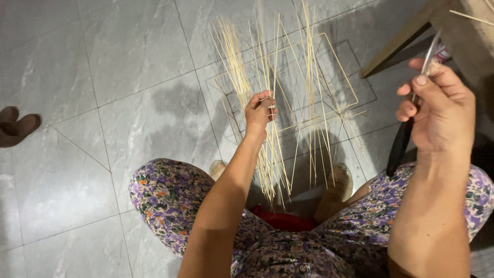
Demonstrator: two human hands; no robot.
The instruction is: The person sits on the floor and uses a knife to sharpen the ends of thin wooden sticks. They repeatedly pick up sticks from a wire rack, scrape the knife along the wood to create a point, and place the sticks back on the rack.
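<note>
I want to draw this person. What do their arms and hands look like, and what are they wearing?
Both arms are bare, with no sleeves showing. The left hand and right hand wear no gloves, and I see no rings or watch. The fingernails look short and plain. The person wears floral clothes with purple flowers.

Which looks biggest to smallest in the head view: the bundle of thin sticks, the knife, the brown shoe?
1. bundle of thin sticks, held by the left hand
2. knife, in the right hand; nearer the camera, so unsure
3. brown shoe, partly cut off
</note>
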